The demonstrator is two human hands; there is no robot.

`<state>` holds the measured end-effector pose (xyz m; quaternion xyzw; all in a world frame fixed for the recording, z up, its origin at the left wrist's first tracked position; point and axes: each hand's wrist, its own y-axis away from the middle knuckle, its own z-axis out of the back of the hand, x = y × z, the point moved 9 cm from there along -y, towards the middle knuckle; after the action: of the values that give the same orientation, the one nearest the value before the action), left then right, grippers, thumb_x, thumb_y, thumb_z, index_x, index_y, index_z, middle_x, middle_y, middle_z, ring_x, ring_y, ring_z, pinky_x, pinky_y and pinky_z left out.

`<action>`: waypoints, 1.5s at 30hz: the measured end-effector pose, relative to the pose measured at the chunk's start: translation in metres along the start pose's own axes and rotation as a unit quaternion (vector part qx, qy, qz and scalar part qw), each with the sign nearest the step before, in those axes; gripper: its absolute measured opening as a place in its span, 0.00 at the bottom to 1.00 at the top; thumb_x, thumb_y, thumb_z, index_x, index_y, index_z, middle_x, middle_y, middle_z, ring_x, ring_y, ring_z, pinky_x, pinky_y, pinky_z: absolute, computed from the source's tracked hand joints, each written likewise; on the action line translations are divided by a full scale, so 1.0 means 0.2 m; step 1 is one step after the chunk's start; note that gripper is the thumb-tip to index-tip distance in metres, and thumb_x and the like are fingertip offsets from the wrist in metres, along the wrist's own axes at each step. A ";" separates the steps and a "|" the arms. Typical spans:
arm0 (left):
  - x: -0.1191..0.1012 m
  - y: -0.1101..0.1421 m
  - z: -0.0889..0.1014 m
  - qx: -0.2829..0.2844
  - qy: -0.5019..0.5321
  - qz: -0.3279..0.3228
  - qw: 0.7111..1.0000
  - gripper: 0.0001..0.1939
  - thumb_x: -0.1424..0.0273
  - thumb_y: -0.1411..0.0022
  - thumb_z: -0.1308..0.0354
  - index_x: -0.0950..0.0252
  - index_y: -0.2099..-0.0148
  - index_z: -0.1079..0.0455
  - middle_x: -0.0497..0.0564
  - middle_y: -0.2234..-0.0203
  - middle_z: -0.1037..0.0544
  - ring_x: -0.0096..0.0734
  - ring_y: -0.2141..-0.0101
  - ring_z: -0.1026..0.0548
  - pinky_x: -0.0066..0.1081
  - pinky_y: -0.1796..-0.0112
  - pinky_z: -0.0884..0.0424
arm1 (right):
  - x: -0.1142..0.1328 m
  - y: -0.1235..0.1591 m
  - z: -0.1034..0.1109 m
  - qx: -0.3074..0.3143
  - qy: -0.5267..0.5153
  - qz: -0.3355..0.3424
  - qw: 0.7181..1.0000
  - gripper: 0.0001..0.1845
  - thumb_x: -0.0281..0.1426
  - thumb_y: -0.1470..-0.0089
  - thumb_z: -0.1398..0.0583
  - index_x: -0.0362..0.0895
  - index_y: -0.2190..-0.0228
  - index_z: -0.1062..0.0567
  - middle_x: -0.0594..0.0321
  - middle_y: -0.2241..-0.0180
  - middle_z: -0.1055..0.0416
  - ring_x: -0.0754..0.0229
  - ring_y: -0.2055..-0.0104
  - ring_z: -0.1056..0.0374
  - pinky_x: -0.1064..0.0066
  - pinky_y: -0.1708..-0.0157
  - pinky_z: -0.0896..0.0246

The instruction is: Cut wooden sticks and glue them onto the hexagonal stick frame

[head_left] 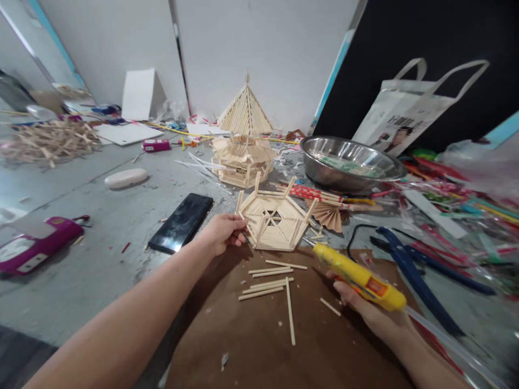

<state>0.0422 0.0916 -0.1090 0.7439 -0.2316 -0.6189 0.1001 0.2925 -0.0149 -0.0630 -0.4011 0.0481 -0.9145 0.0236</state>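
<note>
My left hand is closed on the left edge of a hexagonal wooden-stick base, with short posts standing up at several of its corners. In my right hand lies a yellow hot glue gun, a glue stick sticking out of its back. The gun's metal nozzle points at the base's lower right side; whether it touches cannot be made out. Several loose wooden sticks lie on the brown sheet in front. Behind the base stands a tiered stick pavilion with a pointed roof.
A black phone and a white oval object lie at left, near a purple power strip. On the right are a steel bowl, blue-handled cutters, a folded paper fan and a white bag.
</note>
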 end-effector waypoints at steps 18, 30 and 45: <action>-0.01 -0.03 0.01 0.002 0.025 -0.003 1.000 0.03 0.78 0.47 0.50 0.71 0.73 0.38 0.48 0.83 0.31 0.14 0.90 0.38 0.16 0.91 0.40 | 0.02 0.00 0.00 -0.005 -0.015 -0.006 1.000 0.12 0.36 0.59 0.43 0.45 0.70 0.28 0.62 0.73 0.28 0.61 0.74 0.32 0.70 0.71 0.35; -0.01 -0.02 0.00 0.001 0.009 -0.009 1.000 0.02 0.77 0.49 0.49 0.70 0.73 0.37 0.48 0.82 0.31 0.15 0.89 0.37 0.17 0.89 0.40 | -0.01 0.01 -0.01 0.014 -0.008 -0.019 1.000 0.13 0.38 0.57 0.44 0.45 0.68 0.29 0.63 0.72 0.29 0.63 0.75 0.33 0.72 0.74 0.36; -0.08 0.21 -0.10 0.131 -0.599 -0.111 0.783 0.07 0.68 0.57 0.47 0.65 0.76 0.32 0.44 0.84 0.31 0.21 0.82 0.37 0.21 0.82 0.48 | 0.00 0.01 0.00 -0.001 -0.021 -0.048 0.999 0.14 0.38 0.59 0.43 0.44 0.69 0.29 0.62 0.72 0.28 0.63 0.76 0.33 0.73 0.77 0.37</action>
<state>0.0506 0.0603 -0.0720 0.2504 -0.2396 -0.9104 -0.2260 0.2918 -0.0171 -0.0636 -0.4223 0.0295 -0.9057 -0.0199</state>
